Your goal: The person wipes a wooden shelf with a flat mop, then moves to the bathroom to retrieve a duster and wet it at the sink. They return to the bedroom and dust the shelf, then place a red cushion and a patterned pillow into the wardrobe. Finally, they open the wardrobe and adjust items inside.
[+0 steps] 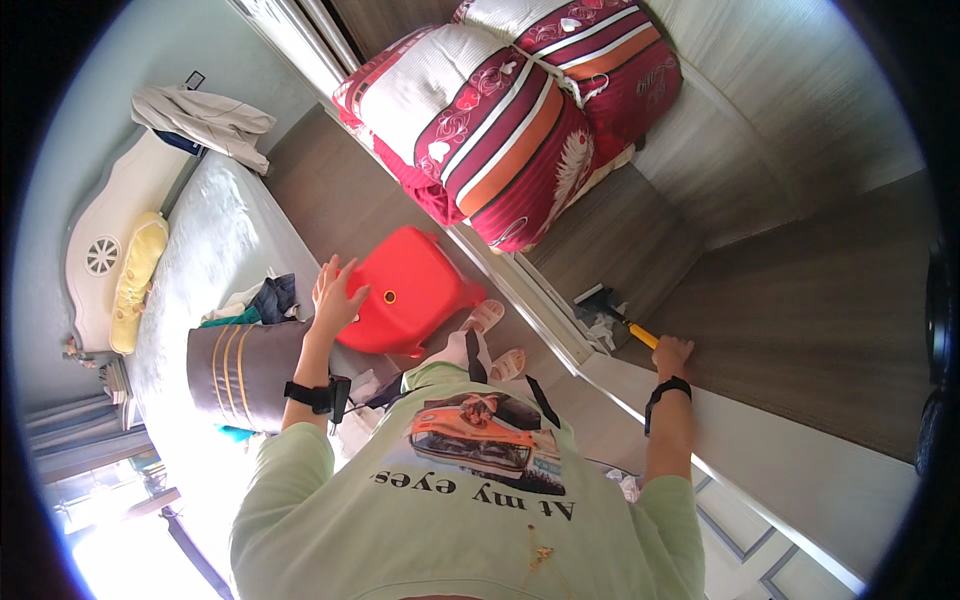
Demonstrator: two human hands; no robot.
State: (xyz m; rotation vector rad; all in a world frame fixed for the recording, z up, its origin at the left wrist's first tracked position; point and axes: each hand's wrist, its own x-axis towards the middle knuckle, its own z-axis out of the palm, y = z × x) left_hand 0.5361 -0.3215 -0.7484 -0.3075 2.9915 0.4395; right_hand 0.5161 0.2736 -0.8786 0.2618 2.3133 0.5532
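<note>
My right hand (673, 355) is closed around the yellow handle of a brush-like tool (598, 300) with a wide dark head and a pale edge. The tool's head is low inside a wood-grain cabinet, beside a crumpled whitish wad (602, 330). My left hand (337, 296) is raised with its fingers spread and holds nothing; it appears over the edge of a red plastic stool (409, 289). Whether it touches the stool I cannot tell. Both wrists wear black bands.
Tied red, white and orange quilts (487, 127) fill part of the cabinet, behind its sliding-door track (517, 292). Left stands a bed (217, 217) with a grey striped storage bag (247, 371), folded clothes (274, 298) and a yellow pillow (139, 281). Pink slippers (508, 364) are on the floor.
</note>
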